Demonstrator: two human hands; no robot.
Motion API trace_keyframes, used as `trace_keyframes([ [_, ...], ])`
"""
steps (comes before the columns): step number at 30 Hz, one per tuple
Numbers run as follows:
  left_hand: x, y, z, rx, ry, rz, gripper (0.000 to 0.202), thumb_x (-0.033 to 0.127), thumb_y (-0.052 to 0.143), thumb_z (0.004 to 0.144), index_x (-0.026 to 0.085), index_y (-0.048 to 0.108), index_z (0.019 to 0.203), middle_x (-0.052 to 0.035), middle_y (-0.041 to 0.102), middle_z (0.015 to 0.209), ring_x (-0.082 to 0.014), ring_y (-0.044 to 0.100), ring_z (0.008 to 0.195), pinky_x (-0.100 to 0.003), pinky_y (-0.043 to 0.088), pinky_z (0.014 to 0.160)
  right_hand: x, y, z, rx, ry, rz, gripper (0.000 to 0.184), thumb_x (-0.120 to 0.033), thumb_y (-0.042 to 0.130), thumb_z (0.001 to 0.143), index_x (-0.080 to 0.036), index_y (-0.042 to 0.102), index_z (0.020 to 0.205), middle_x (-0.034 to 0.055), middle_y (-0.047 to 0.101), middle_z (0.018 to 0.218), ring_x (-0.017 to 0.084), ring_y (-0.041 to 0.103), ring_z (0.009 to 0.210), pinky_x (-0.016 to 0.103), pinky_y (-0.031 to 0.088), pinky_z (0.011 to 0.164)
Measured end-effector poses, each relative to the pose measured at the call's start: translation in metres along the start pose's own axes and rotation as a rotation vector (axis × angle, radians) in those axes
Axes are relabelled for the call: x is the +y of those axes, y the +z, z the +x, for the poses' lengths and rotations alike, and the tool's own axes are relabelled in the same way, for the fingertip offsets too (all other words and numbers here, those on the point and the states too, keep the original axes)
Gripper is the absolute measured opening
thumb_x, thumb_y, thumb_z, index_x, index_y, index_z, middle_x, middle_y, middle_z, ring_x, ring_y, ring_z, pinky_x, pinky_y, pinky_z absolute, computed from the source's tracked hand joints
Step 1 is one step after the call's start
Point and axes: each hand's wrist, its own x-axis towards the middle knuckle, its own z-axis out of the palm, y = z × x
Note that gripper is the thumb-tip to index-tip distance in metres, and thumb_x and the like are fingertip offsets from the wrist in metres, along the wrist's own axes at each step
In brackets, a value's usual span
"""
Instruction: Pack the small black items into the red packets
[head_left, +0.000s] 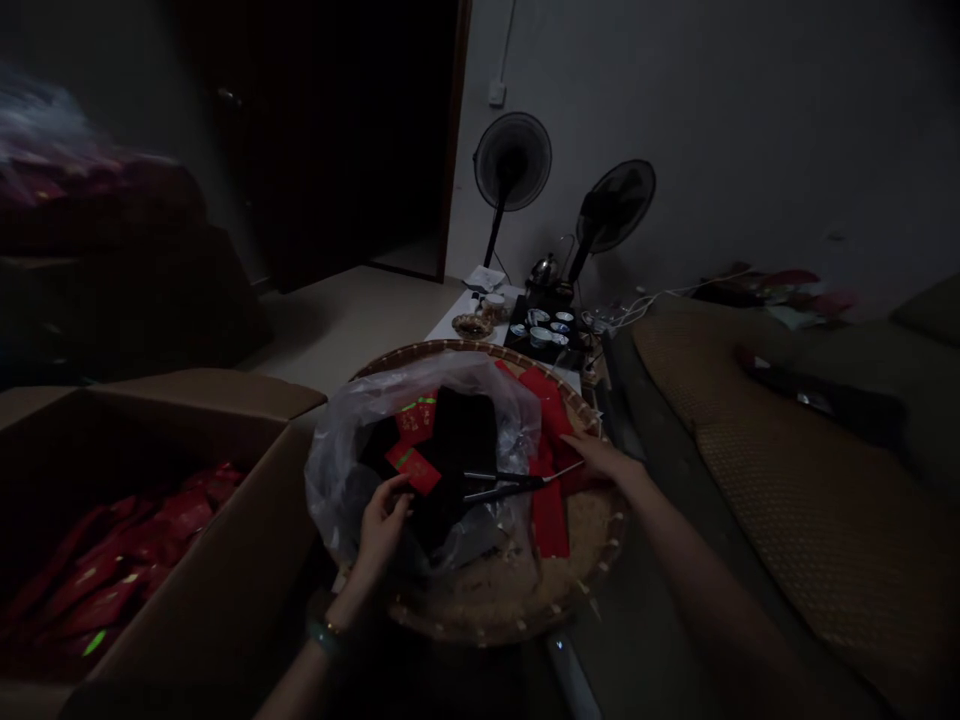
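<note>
A round woven basket tray (525,590) lies in front of me with a clear plastic bag (352,430) on it. Black cloth items (461,440) with red labels sit inside the bag. My left hand (382,525) is closed on a black item at its red label (415,468). My right hand (600,460) rests on red packets (547,500) at the tray's right side, fingers curled on something thin I cannot make out. Scissors (499,485) lie between the two hands.
An open cardboard box (202,590) with several red packets (112,570) stands at the left. A low table with a tea set (544,325) is behind the tray. Two fans (512,165) stand by the wall. A mat-covered sofa (787,470) lies at the right.
</note>
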Motion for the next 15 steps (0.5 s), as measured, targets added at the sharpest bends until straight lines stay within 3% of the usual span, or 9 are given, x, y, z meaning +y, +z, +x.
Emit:
trace_keyframes([
  [4, 0.011, 0.029, -0.01, -0.228, 0.038, 0.092, 0.034, 0.032, 0.054, 0.07, 0.014, 0.059, 0.098, -0.0076, 0.063, 0.093, -0.0162, 0.06, 0.074, -0.026, 0.049, 0.061, 0.0, -0.003, -0.006, -0.073, 0.014, -0.125, 0.08, -0.027, 0.067, 0.062, -0.02, 0.035, 0.134, 0.0149, 0.036, 0.136, 0.03, 0.04, 0.12, 0.037, 0.034, 0.095],
  [8, 0.021, 0.075, -0.025, -0.481, 0.156, 0.218, 0.028, 0.024, 0.05, 0.074, 0.015, 0.061, 0.098, -0.0069, 0.066, 0.094, -0.0165, 0.061, 0.081, -0.028, 0.049, 0.073, 0.006, -0.009, -0.008, -0.056, 0.026, -0.126, 0.051, -0.03, 0.051, 0.08, -0.017, 0.043, 0.129, 0.0149, 0.047, 0.126, 0.025, 0.048, 0.112, 0.033, 0.037, 0.091],
  [11, 0.025, 0.114, -0.031, -0.578, 0.296, 0.368, 0.028, 0.015, 0.048, 0.076, 0.017, 0.061, 0.099, -0.0058, 0.066, 0.1, -0.0175, 0.06, 0.091, -0.03, 0.046, 0.082, 0.015, -0.011, -0.01, -0.043, 0.0, -0.125, 0.047, -0.024, 0.052, 0.08, -0.023, 0.046, 0.126, 0.0106, 0.051, 0.121, 0.023, 0.051, 0.109, 0.03, 0.037, 0.09],
  [15, 0.03, 0.166, -0.023, -0.612, 0.437, 0.537, 0.031, 0.009, 0.046, 0.076, 0.017, 0.061, 0.102, -0.0068, 0.065, 0.101, -0.018, 0.06, 0.092, -0.031, 0.046, 0.084, 0.026, -0.011, -0.015, -0.037, -0.033, -0.135, 0.06, -0.021, 0.063, 0.071, -0.025, 0.043, 0.128, 0.009, 0.05, 0.121, 0.024, 0.051, 0.109, 0.029, 0.038, 0.089],
])
